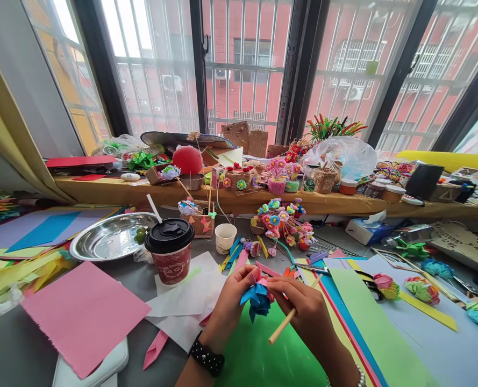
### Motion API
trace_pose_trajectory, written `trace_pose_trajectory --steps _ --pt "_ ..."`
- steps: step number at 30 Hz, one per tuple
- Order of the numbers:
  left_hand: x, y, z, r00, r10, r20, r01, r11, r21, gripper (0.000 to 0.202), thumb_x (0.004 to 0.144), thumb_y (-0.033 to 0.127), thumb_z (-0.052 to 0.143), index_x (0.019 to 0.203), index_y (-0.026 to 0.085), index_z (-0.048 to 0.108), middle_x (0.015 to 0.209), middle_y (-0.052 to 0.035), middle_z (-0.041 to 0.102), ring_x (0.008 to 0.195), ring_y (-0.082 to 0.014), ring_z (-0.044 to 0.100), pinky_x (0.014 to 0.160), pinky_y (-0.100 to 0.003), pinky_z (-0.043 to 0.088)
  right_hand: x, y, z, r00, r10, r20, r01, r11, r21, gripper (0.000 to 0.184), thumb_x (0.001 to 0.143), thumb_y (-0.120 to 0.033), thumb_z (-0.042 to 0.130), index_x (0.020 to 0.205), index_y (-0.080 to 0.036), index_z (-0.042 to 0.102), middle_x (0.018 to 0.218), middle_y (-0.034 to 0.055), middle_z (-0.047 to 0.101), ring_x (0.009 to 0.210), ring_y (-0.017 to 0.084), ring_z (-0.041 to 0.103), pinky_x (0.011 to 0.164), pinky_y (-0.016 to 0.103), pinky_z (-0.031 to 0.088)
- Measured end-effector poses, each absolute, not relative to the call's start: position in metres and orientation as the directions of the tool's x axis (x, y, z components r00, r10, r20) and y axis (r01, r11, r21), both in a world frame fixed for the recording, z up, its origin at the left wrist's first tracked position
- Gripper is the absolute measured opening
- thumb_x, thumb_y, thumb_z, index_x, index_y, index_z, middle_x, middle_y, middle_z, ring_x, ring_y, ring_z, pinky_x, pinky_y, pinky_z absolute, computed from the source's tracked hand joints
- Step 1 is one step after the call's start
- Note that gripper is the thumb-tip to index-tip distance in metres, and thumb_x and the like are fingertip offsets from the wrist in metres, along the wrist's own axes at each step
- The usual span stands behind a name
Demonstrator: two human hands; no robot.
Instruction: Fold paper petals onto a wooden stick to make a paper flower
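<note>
Over a green mat (271, 355), my left hand (234, 293) pinches a folded blue and pink paper flower (259, 301) at its upper side. My right hand (305, 303) has its fingertips on the flower's pink part. A thin wooden stick (283, 325) runs through the right hand, its lower end pointing down and left and its other end sticking out above the knuckles. Blue folded petals hang below the fingers. The exact contact of the fingertips with the paper is partly hidden.
A lidded paper cup (170, 252) with a straw, a metal plate (109, 236) and a pink paper sheet (86, 317) lie to the left. Coloured sheets (368, 306), paper flowers (387, 286) and scissors (313, 267) are at the right. A small white cup (225, 239) stands ahead.
</note>
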State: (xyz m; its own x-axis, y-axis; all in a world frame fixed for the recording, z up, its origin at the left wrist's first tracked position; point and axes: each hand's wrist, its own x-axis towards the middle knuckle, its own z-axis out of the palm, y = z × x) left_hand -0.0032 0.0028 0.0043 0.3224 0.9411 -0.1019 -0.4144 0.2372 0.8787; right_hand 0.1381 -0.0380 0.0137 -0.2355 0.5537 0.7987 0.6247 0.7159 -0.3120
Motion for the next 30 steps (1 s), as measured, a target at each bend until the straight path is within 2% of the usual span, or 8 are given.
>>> trace_pose_trajectory --steps 13,16,20,24,27,30 --pt "-0.0030 0.0049 0.0025 0.333 0.942 -0.042 -0.461 0.201 0.864 0.028 0.060 0.038 0.068 0.066 0.015 0.054 0.061 0.0011 0.056 0.053 -0.0085 0.051 0.054 -0.019 0.040 0.1388 -0.0380 0.0129 -0.203 0.569 0.797 0.629 0.700 -0.339 0.014 0.081 -0.014 0.049 0.088 -0.019 0.060 0.081 0.0049 0.068 0.076 0.015 0.063 0.066 0.023 0.051" --pt "-0.0020 0.0035 0.0067 0.364 0.930 -0.045 -0.483 0.230 0.845 0.031 0.063 0.042 0.064 0.077 0.015 0.058 0.071 -0.0021 0.059 0.064 -0.0121 0.056 0.060 -0.022 0.042 0.1409 -0.0373 0.0122 -0.140 0.586 0.798 0.682 0.642 -0.351 0.014 0.082 -0.017 0.048 0.088 -0.018 0.060 0.077 0.0037 0.068 0.068 0.013 0.063 0.060 0.021 0.050" --pt "0.0011 0.0040 0.0047 0.402 0.916 -0.005 -0.516 0.231 0.825 0.054 0.058 0.052 0.064 0.101 0.022 0.055 0.090 -0.0043 0.059 0.074 -0.0140 0.058 0.066 -0.024 0.043 0.1442 -0.0363 0.0114 -0.023 0.579 0.815 0.774 0.526 -0.352 0.014 0.082 -0.019 0.047 0.086 -0.016 0.060 0.074 0.0041 0.067 0.062 0.013 0.063 0.053 0.020 0.047" --pt "0.0024 0.0041 -0.0019 0.422 0.905 0.050 -0.420 0.147 0.896 0.064 0.048 0.030 0.077 0.107 0.022 0.053 0.089 -0.0032 0.060 0.074 -0.0140 0.057 0.066 -0.023 0.042 0.1447 -0.0360 0.0113 -0.002 0.562 0.827 0.826 0.467 -0.315 0.015 0.083 -0.020 0.045 0.084 -0.015 0.060 0.073 0.0041 0.067 0.064 0.014 0.063 0.056 0.020 0.047" --pt "0.0011 0.0023 -0.0024 0.457 0.888 0.053 -0.360 0.130 0.924 0.052 0.056 0.027 0.074 0.103 0.019 0.054 0.082 -0.0043 0.062 0.078 -0.0178 0.057 0.068 -0.026 0.042 0.1443 -0.0361 0.0110 0.000 0.579 0.815 0.840 0.443 -0.315 0.016 0.083 -0.021 0.044 0.083 -0.016 0.060 0.072 0.0035 0.067 0.063 0.013 0.063 0.054 0.020 0.046" --pt "0.0010 -0.0006 -0.0004 0.529 0.847 0.046 -0.326 0.152 0.933 0.053 0.058 0.024 0.072 0.107 0.020 0.051 0.093 -0.0064 0.062 0.091 -0.0219 0.055 0.073 -0.029 0.041 0.1438 -0.0362 0.0106 0.020 0.585 0.811 0.848 0.420 -0.324 0.017 0.083 -0.021 0.044 0.084 -0.016 0.060 0.072 0.0037 0.066 0.062 0.014 0.062 0.054 0.021 0.046"
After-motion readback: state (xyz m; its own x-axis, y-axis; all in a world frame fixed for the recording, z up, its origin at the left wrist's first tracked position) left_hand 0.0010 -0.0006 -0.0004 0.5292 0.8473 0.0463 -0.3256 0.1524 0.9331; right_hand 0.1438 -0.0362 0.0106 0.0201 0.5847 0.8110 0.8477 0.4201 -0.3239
